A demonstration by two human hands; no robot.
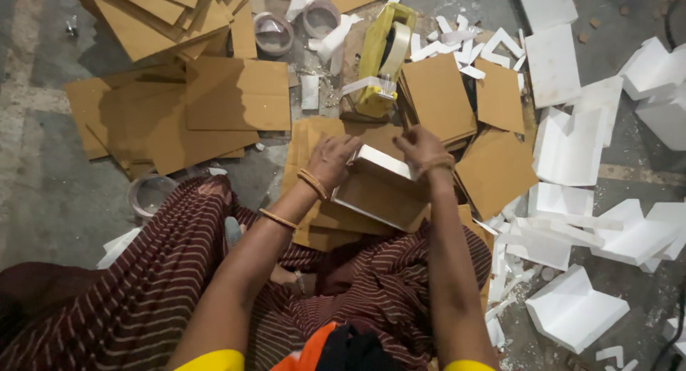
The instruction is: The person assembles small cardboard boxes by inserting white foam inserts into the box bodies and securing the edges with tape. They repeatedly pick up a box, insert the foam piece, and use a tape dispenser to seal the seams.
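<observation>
I hold a small flat package [379, 189] of white foam faced with brown cardboard, tilted over my lap. My left hand [331, 160] grips its left end, fingers curled over the top edge. My right hand [423, 151] pinches the upper right corner. Under the package lies a loose pile of brown cardboard sheets [321, 139] on the floor. Just beyond my hands stands a yellow tape dispenser [384, 60] with a roll of clear tape in it.
More cardboard sheets [236, 92] are stacked and spread at the upper left. White foam corner pieces [575, 310] and slabs [552, 63] litter the right side. Tape rolls [274, 32] lie near the top, and another tape roll [146, 194] lies by my left knee.
</observation>
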